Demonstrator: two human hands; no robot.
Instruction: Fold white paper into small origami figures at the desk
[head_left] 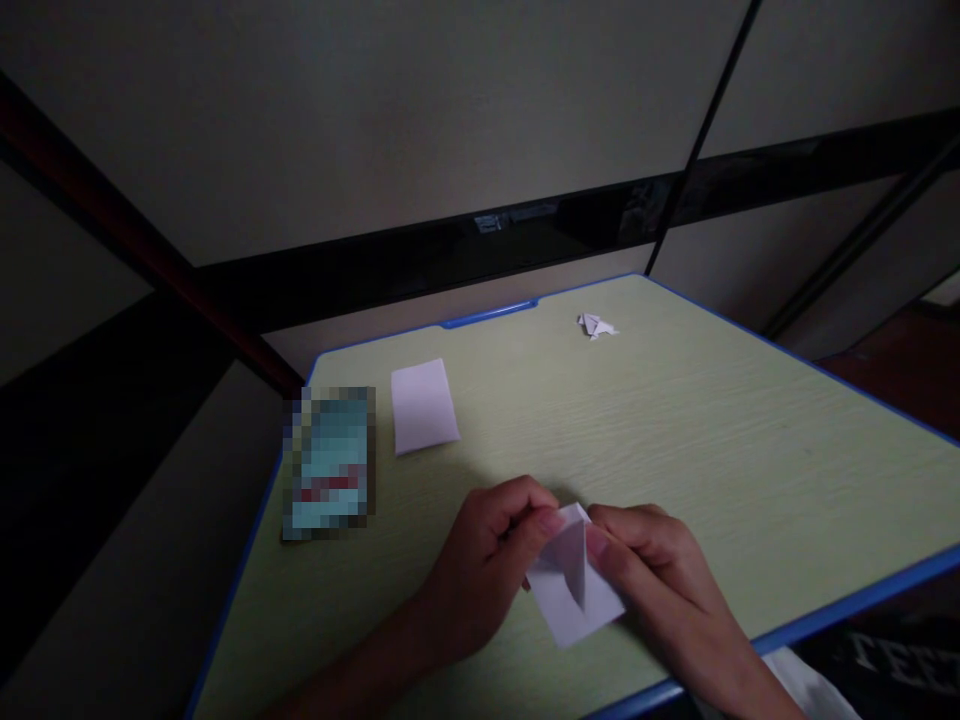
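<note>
A small folded sheet of white paper [570,610] is held between both hands, just above the near part of the table. My left hand [480,570] pinches its upper left edge between thumb and fingers. On the upper right edge, my right hand [667,560] has its thumb on top and its fingers curled behind. A raised flap stands up along the middle of the paper, throwing a shadow on its left half. The fingertips under the paper are hidden.
The light wood-grain table [750,450] has a blue rim. A stack of white paper [424,406] lies at the left, beside a blurred-out flat item [330,465]. Toward the back sits a small folded paper figure [596,326]. Cabinet panels [450,120] rise behind the table.
</note>
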